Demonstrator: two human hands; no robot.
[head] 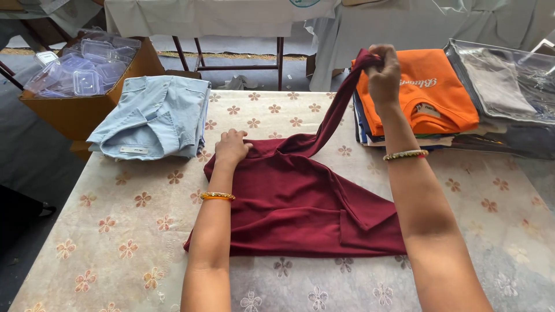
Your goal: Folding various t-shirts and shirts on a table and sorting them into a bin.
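A maroon garment (300, 202) lies partly folded at the middle of the tabletop (104, 231), its bulk spread toward the near edge. The left hand (231, 147) rests on the garment's far left corner, fingers curled and knuckles down, pinning the cloth flat against the table. The right hand (383, 72) is raised above the far right part of the table, closed in a tight pinch around the end of a sleeve or corner of the same garment. Between the two hands the cloth runs as a taut band, slanting from the pinned corner up and to the right. So the free end lies up and right of the body of the garment, and the right hand alone holds it. Just behind the raised hand sits a stack of folded shirts (428, 98) with an orange one on top; a folded light blue shirt (153, 118) lies near the far left corner.
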